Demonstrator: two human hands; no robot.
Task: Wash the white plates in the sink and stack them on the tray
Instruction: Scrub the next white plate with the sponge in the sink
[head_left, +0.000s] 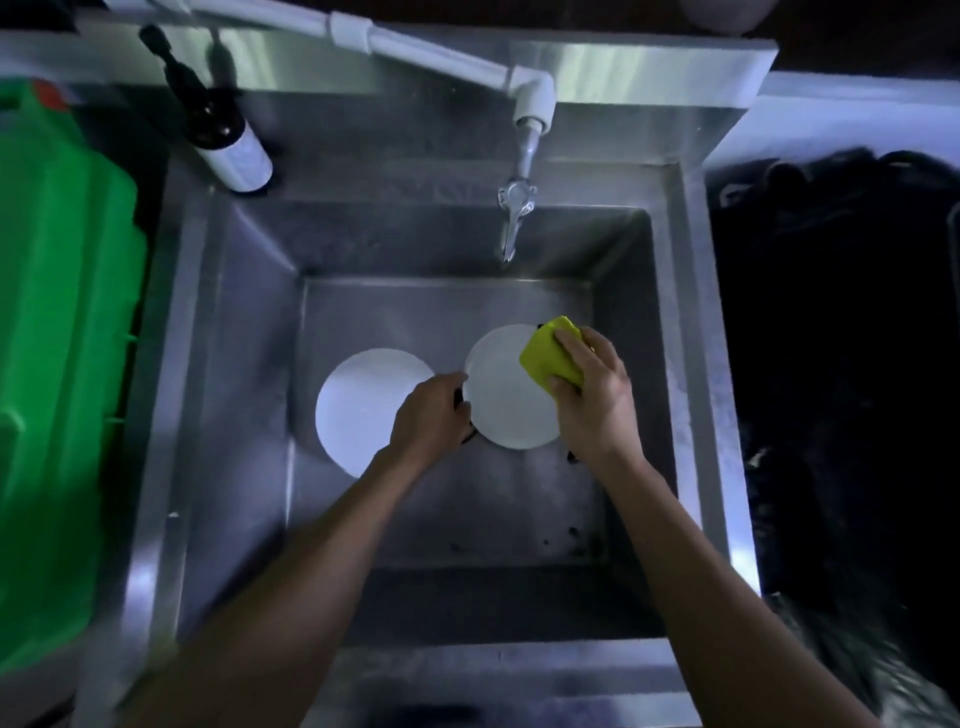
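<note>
Scrubbing 1 of 2 white plates down in the sink

From the head view: the left hand (434, 415) has its fingers curled round the near-left rim of the held plate (506, 397), tilted above the sink (691, 364) floor, while the right hand (592, 395) clamps a yellow sponge (553, 351) against its upper-right edge. The second plate (363, 410) lies flat on the basin floor just to the left — partly under the left wrist. The tap (514, 223) hangs above; whether water runs I cannot tell. These plates look stiff, breakable and likely slick once soapy — best gripped at the rim, thumb over the lip. A green tray (62, 364) waits left of the sink.
</note>
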